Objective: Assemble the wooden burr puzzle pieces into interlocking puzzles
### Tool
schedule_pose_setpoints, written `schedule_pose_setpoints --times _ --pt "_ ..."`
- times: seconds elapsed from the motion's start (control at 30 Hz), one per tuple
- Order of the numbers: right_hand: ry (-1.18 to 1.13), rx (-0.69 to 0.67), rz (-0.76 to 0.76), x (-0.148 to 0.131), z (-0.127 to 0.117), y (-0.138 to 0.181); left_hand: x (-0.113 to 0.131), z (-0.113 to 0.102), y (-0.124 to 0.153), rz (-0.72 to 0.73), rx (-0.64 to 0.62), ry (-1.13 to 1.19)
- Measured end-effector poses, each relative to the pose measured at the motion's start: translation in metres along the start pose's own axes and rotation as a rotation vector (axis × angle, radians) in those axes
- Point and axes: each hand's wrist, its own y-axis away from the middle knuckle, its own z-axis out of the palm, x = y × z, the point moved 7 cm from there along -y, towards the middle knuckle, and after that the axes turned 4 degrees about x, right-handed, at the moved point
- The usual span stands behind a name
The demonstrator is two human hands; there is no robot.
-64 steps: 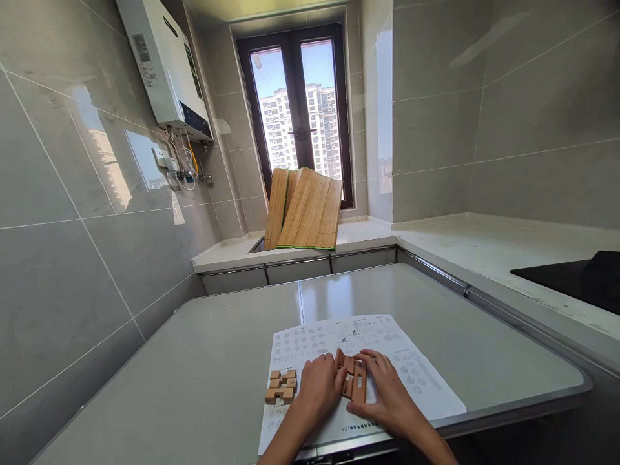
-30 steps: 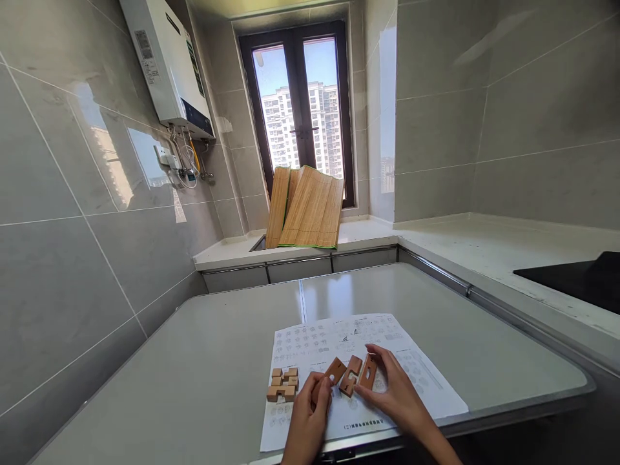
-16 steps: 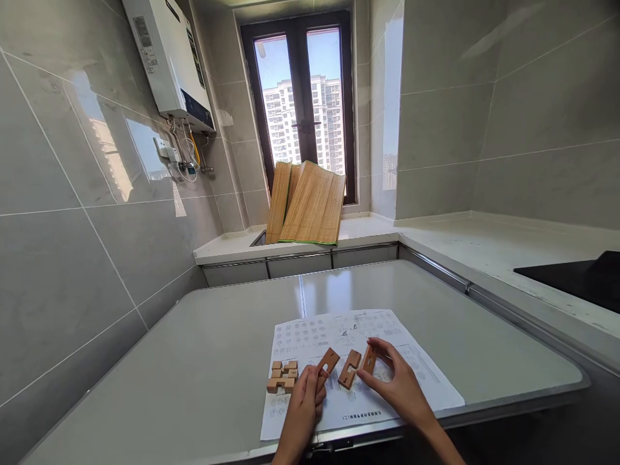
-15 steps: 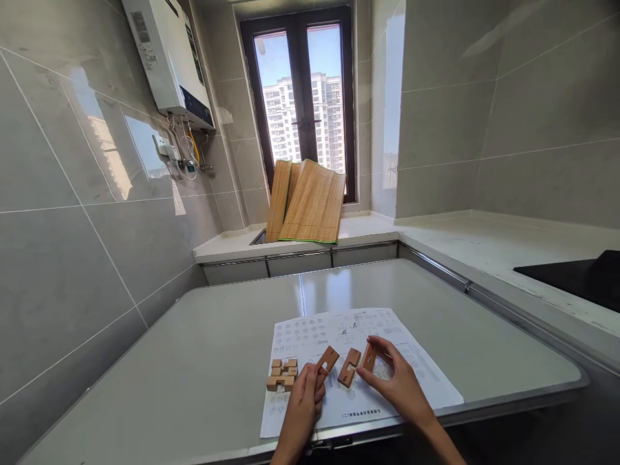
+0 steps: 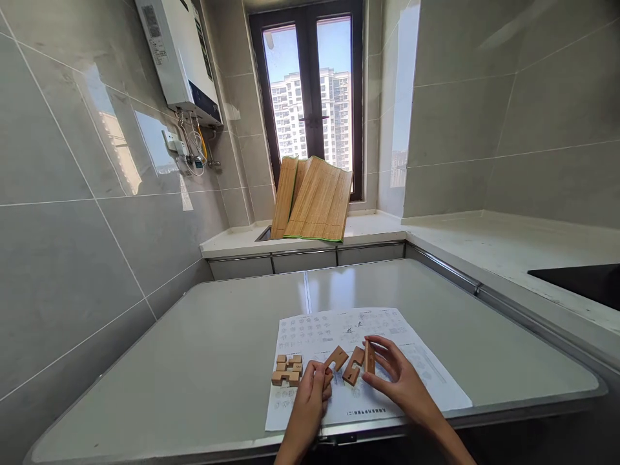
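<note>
Printed sheet (image 5: 436,392): lies on the pale table (image 5: 194,374).
Left hand (image 5: 310,392): clamps thumb and fingers on the left block (image 5: 338,357), over the sheet's near half.
Middle block (image 5: 352,367): lies on the sheet, between both hands.
Right hand (image 5: 401,382): pinches the right block (image 5: 370,358) between thumb and fingertips, above the sheet.
Pale blocks (image 5: 287,376): cluster at the sheet's left edge.

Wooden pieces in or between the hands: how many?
3: left piece, held by the left hand; right piece, held by the right hand; middle piece, on the printed sheet between them. More may be hidden.
</note>
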Motion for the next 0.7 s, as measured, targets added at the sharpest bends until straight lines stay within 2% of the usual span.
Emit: schedule_pose_setpoints --times 0.13,0.3,0.4,0.53,0.7 --pt "0.111 0.014 -0.058 0.001 0.002 -0.003 0.003 -0.002 -0.001 0.062 0.032 -0.072" --pt "0.357 0.122 -0.106 0.009 -0.004 -0.004 0.015 -0.002 0.004 0.173 0.117 -0.324" --pt "0.429 0.169 -0.126 0.010 -0.007 -0.004 0.022 0.003 0.008 0.220 0.125 -0.444" --pt "0.459 0.176 -0.104 0.010 -0.007 -0.004 0.021 0.009 -0.001 0.192 0.116 -0.656" --pt "0.462 0.165 -0.091 0.011 -0.006 -0.004 0.022 0.016 -0.020 0.132 0.081 -1.069"
